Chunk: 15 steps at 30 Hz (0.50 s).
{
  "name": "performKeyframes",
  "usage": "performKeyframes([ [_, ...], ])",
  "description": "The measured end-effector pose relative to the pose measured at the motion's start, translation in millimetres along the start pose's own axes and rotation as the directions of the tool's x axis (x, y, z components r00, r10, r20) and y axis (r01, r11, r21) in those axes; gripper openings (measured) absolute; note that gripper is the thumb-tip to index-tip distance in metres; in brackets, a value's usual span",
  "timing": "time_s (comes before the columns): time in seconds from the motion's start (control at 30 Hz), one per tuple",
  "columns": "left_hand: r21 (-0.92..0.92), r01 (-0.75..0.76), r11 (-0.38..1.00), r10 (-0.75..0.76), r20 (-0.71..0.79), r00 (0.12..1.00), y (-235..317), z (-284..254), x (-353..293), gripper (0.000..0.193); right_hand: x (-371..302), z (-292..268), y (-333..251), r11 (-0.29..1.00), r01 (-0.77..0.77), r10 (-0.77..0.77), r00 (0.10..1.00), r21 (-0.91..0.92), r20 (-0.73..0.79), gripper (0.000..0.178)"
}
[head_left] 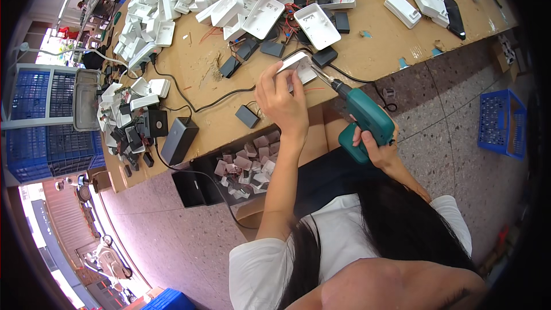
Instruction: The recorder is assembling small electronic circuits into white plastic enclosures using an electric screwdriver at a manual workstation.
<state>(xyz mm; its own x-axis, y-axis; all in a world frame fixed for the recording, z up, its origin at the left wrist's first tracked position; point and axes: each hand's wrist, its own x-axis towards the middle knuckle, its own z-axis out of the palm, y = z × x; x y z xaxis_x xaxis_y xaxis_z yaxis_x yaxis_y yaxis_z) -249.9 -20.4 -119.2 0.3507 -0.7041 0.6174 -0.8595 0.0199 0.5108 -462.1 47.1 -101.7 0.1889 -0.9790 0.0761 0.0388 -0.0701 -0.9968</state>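
Observation:
My left hand [282, 100] grips a white plastic housing [304, 68] at the table's near edge, fingers curled over its left side. In my right hand [379, 148] is a green cordless drill [370, 116], held by its handle. Its thin metal bit points up and left, with the tip at the housing's right side. Whether the tip touches a screw is too small to tell. A black box-shaped part [325, 56] lies just beyond the bit. Another dark block [247, 116] rests on the table left of my left wrist.
White housings [229, 8] are heaped across the far table. Black cables [215, 105] cross the cardboard-covered tabletop [201, 74]. A black box [179, 140] stands near the left edge. Below the table sits a bin of small pale parts [252, 163]. A blue crate [502, 123] is on the floor at right.

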Motion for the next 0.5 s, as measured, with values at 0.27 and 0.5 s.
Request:
performKeyframes([
  [0.27,0.01,-0.001,1.0,0.001,-0.002,1.0,16.0,-5.2,-6.6,0.01,-32.8,-41.3,-2.8,0.999,-0.009,0.01,0.999,-0.031,0.053,0.051],
  [0.5,0.01,-0.008,1.0,0.008,0.001,1.0,40.4,-13.8,-17.5,0.009,-58.9,-69.7,-15.6,0.999,-0.012,0.013,0.999,-0.03,0.034,0.049],
])
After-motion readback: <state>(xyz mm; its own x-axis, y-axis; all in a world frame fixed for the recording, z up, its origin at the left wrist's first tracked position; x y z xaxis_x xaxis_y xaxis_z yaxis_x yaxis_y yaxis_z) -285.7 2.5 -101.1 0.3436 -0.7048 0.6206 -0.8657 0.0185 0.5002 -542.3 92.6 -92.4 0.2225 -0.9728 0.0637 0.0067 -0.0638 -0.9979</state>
